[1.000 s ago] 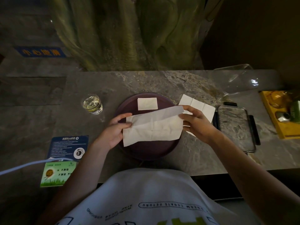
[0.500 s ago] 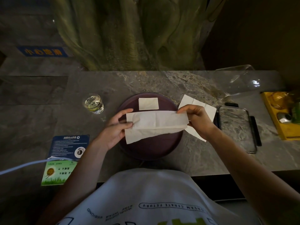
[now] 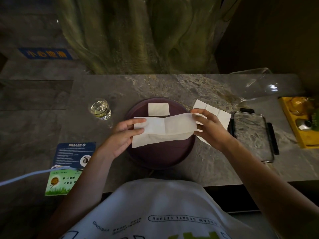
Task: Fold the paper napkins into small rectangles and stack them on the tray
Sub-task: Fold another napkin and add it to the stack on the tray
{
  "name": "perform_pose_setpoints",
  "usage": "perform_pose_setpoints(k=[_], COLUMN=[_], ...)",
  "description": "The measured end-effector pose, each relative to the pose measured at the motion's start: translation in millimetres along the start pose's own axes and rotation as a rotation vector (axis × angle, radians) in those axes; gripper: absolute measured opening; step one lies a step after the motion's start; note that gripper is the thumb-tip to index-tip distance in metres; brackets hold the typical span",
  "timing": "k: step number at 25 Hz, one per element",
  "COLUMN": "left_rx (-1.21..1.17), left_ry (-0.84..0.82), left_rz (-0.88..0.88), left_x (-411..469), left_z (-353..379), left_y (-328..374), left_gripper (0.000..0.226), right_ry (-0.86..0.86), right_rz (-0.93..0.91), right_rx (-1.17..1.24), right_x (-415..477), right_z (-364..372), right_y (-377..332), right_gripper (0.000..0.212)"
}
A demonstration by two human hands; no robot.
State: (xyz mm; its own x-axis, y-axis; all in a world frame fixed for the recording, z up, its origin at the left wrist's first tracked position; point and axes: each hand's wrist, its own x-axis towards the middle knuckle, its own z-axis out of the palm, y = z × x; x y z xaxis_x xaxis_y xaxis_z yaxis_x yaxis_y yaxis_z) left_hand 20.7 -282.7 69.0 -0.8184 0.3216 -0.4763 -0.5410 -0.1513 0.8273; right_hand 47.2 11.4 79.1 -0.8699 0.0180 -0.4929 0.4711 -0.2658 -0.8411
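A creased white paper napkin [image 3: 164, 131], folded to a long strip, hangs above the round purple tray [image 3: 160, 157]. The left hand [image 3: 123, 135] pinches its left end in a narrow grip; the right hand [image 3: 209, 128] pinches the right end likewise. One small folded rectangle [image 3: 158, 109] lies on the tray's far side. An unfolded napkin [image 3: 217, 112] rests on the mottled stone desk [image 3: 198, 87] behind the right hand.

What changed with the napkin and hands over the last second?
The held napkin went from a broad sheet to a narrower strip, its near half folded up. Left hand and right hand still pinch its ends. Folded napkin on the tray unchanged.
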Motion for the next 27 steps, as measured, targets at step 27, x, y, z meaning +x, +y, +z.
perform_pose_setpoints(k=[27], left_rx=[0.471], left_ry=[0.179], left_rz=[0.075], left_x=[6], left_z=[-7], left_y=[-11], left_gripper=[0.025], right_ry=[-0.062], right_rz=[-0.069], right_rx=[-0.847], right_x=[14], right_z=[-7], right_y=[10], right_gripper=[0.050])
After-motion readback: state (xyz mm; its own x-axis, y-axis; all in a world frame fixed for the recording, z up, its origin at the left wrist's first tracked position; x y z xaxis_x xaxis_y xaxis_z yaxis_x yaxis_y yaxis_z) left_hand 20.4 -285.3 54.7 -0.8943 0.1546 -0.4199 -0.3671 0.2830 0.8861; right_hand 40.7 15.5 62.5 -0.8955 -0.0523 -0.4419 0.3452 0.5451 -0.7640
